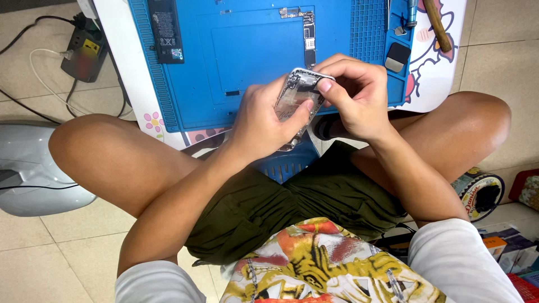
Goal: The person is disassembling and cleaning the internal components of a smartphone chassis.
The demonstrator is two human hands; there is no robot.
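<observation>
While both hands grip it, phone frame (296,101) stands tilted, top end away.

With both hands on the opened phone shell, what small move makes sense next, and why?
Probably keep the left hand steady and let the right hand work at the top edge of the phone shell, since its fingertips already pinch there and the shell is held off the blue mat.
</observation>
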